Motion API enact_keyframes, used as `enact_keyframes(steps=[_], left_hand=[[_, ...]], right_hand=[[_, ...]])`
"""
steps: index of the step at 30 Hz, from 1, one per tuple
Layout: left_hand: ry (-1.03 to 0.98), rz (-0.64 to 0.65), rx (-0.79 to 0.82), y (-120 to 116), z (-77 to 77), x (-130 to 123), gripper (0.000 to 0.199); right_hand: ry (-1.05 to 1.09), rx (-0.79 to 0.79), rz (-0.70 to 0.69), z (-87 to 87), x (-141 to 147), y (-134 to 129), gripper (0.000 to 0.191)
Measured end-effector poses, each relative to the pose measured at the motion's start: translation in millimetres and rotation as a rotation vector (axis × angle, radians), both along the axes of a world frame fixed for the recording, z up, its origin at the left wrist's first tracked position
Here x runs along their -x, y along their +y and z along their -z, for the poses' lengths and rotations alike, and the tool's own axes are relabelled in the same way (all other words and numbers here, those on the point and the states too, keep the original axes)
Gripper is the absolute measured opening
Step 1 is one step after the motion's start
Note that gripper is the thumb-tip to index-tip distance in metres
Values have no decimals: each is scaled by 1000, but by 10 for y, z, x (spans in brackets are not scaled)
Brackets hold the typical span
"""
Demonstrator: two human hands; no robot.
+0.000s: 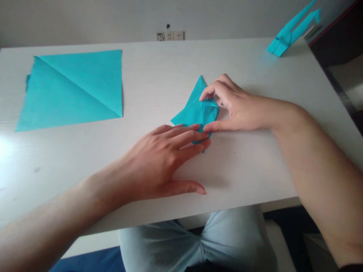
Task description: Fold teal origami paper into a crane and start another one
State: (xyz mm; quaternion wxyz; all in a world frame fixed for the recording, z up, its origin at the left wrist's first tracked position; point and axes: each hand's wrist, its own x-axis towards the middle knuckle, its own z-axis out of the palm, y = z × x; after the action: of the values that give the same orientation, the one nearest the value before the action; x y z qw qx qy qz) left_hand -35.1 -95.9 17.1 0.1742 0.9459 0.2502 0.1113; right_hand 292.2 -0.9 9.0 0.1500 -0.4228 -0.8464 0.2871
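Note:
A small piece of turquoise paper folded into a pointed, layered shape (pixel 196 112) lies near the middle of the white table (pixel 153 64). My right hand (pixel 231 105) comes in from the right, with its index finger on top of the folded paper and its thumb at the lower edge, pinching it. My left hand (pixel 159 162) lies flat from the lower left. Its fingertips rest on the paper's lower part, and its thumb lies on the table. The hands hide the paper's lower right part.
A flat turquoise paper square (pixel 70 90) with a diagonal crease lies at the table's left. A folded turquoise paper figure (pixel 289 34) stands at the far right corner. Wall sockets (pixel 170 36) sit behind the table. My light-blue trousers (pixel 195 241) show below the front edge.

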Motion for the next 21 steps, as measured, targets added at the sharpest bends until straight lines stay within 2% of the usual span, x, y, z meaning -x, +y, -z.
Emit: enact_keyframes(steps=[3,9,12,17,21], left_hand=[[1,9,13,4,-14,-8,80],[-11,11,7,-3,17,-9,75],[-15,12,10,-4,24,-7,75],[-8,20,10,-3,59,8,77],[-25,12,-18,-7,122,13,80]], right_hand=[[-20,-52,-4,61,-51,27,92],[-30,-142,79,142,-244,193,87],[-16,-132,108,156,-329,259,88],[25,-91,127,134,-342,298,64],[82,-125,134,62,-181,257,42]])
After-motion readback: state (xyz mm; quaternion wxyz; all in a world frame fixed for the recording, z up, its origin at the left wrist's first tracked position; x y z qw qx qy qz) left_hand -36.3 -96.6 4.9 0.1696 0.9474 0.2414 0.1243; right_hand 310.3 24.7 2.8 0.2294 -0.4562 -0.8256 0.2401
